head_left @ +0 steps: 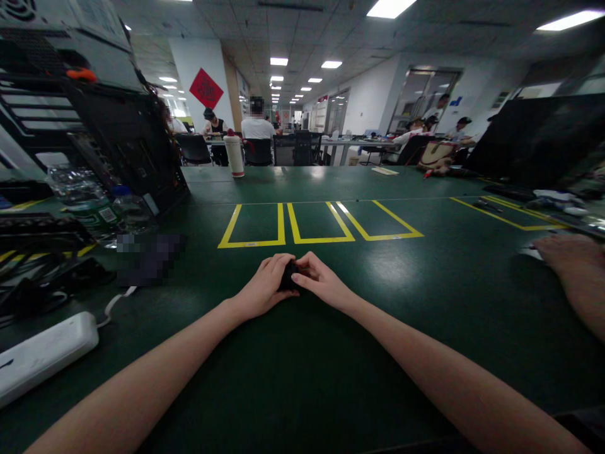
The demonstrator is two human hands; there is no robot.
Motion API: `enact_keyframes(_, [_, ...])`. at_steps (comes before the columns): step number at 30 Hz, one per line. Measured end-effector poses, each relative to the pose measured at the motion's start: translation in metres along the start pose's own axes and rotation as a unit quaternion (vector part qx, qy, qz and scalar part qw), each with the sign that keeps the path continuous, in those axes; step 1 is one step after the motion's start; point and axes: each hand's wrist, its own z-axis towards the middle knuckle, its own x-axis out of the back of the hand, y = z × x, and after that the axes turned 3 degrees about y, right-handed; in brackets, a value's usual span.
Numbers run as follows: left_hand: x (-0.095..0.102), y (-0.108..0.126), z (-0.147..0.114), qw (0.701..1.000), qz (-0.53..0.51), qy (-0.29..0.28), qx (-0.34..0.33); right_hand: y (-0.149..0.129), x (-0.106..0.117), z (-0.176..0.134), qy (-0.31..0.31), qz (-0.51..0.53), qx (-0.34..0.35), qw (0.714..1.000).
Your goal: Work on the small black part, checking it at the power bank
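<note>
Between my two hands is a small black object (287, 277), mostly covered by fingers, so its kind does not show. My left hand (265, 284) wraps round its left side, thumb below and fingers over the top. From the right, my right hand (317, 279) grips it with the thumb on its near face and the fingers curled behind. Both hands are just above or on the dark green table (302, 366); I cannot tell which. Beyond them, yellow tape outlines (324, 240) mark several rectangles on the tabletop.
At left stand a white power strip (51, 353), a plastic bottle (89, 202), cables (47, 271) and an open computer case (127, 145). A white cup (234, 156) is at the far edge. Another person's hand (567, 252) rests on a mouse at right, near a monitor (534, 139).
</note>
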Motion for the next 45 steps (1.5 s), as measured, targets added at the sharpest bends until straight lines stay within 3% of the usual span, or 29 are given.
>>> enact_keyframes(9, [-0.0009, -0.0004, -0.0005, 1.0, -0.007, 0.011, -0.005, -0.0023, -0.0011, 0.0006, 0.022, -0.011, -0.024, 0.999])
enact_keyframes(17, [-0.0042, -0.0054, -0.0016, 1.0, -0.004, 0.009, -0.002, -0.0044, 0.0025, 0.0005, -0.007, 0.019, -0.012, 1.0])
enact_keyframes(30, [0.0003, 0.0008, 0.0008, 1.0, -0.002, 0.005, 0.0, -0.0015, -0.001, 0.0014, 0.029, -0.021, -0.024, 0.999])
enact_keyframes(38, [-0.0005, -0.0008, -0.0004, 1.0, -0.003, 0.006, -0.005, -0.0043, 0.0004, -0.0004, -0.01, 0.011, -0.008, 1.0])
enact_keyframes(45, [-0.0011, -0.0022, -0.0008, 1.0, -0.007, 0.0, -0.004, -0.0064, -0.0017, -0.0025, -0.001, 0.006, -0.011, 1.0])
